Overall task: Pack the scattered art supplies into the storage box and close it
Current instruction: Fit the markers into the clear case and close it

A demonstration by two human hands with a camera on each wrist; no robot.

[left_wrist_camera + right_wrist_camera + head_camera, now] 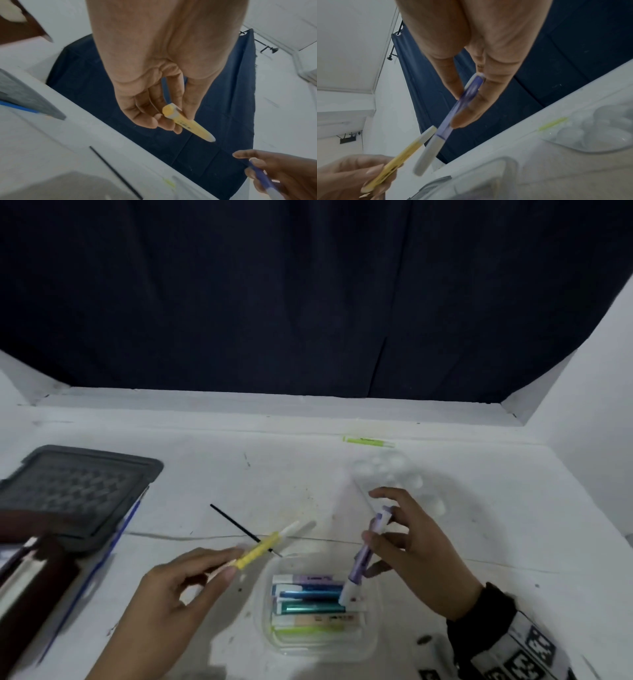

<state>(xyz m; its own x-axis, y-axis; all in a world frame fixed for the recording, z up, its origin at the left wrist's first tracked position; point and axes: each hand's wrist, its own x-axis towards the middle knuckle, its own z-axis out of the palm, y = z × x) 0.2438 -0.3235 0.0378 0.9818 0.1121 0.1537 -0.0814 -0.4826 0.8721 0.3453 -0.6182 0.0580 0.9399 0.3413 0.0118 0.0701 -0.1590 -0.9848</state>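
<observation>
two pens are in the hands right now, and more sit in the box already.

far left on the table (pixel 342 474) lies a grey lid (pixel 78 491), with a dark case (pixel 30 587) in front of it. i can't tell if that lid goes with the box. next comes a thin black stick (pixel 236 525), lying loose on the table. the left hand (pixel 171 590) pinches a yellow pen (pixel 263 547) between thumb and fingers, a bit left of the box. the clear box (pixel 318 607) sits in the middle, close to the person, with about five pens lying flat in it, side by side. the right hand (pixel 411 553) pinches a purple pen (pixel 366 556) with thumb and fingers, tip down, its white end just over or on the pens in the box. behind that hand is a clear tray (pixel 404 477) with round dips. a green pen (pixel 368 441) lies far back.

so i think the job is about half done. the two held pens, the stick and the green pen are still out, and the box is not closed yet.

the head view shows the whole table and what is in the box. the left wrist view shows the yellow pen's flat end cap and print up close. the right wrist view shows both pens' white ends near each other, but only the box rim.
</observation>
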